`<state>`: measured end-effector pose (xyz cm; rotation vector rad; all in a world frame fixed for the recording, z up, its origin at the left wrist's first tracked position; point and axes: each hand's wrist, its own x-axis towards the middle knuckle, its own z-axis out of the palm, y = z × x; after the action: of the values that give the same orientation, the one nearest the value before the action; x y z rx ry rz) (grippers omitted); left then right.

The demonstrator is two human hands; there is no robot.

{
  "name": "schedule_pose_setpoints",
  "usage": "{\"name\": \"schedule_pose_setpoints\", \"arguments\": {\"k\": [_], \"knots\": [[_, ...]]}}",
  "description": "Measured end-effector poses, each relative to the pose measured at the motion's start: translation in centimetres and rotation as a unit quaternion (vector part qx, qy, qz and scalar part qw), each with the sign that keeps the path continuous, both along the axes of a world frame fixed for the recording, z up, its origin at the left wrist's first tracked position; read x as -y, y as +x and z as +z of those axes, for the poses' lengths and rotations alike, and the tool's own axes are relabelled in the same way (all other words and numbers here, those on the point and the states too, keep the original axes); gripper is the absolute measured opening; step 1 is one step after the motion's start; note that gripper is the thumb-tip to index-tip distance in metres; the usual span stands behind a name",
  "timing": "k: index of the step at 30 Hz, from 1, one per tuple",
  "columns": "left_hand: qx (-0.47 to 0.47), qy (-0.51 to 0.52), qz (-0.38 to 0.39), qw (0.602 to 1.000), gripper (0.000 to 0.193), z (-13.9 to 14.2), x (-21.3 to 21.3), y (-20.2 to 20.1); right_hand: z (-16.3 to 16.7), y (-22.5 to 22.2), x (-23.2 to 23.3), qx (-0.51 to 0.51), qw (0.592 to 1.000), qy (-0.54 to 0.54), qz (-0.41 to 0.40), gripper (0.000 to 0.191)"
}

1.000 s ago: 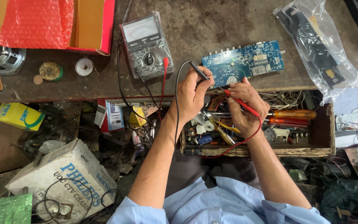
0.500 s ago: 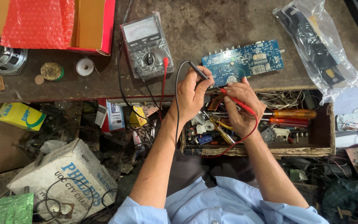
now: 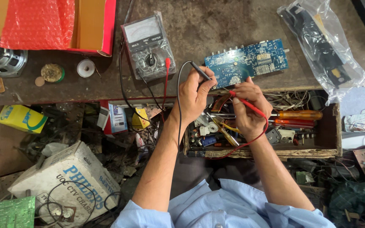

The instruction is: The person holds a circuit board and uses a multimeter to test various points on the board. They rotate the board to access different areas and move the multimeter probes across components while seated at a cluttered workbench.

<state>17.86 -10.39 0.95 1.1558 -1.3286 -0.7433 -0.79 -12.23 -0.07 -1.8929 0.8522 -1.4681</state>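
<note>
a black probe (image 3: pixel 201 71) is pinched in the left hand (image 3: pixel 195 95), a red probe (image 3: pixel 250 105) in the right hand (image 3: pixel 246 107) — both tips are set at the blue board's (image 3: pixel 246 62) near edge, where contact is hard to make out. the leads are run to the meter (image 3: pixel 148 46).

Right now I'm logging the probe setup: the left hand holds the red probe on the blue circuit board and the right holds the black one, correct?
Swapped. In the head view, the left hand holds the black probe on the blue circuit board; the right hand holds the red probe.
</note>
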Motion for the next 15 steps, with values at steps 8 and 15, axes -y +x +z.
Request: {"name": "schedule_pose_setpoints", "arguments": {"k": [8, 15], "knots": [[0.008, 0.002, 0.005, 1.0, 0.016, 0.26, -0.05, 0.03, -0.01, -0.1, 0.12, -0.003, 1.0, -0.002, -0.005, 0.01], [0.009, -0.002, 0.004, 1.0, 0.015, 0.18, -0.07, 0.11, 0.49, 0.01, 0.1, -0.037, 0.999, -0.021, -0.011, 0.012]]}}
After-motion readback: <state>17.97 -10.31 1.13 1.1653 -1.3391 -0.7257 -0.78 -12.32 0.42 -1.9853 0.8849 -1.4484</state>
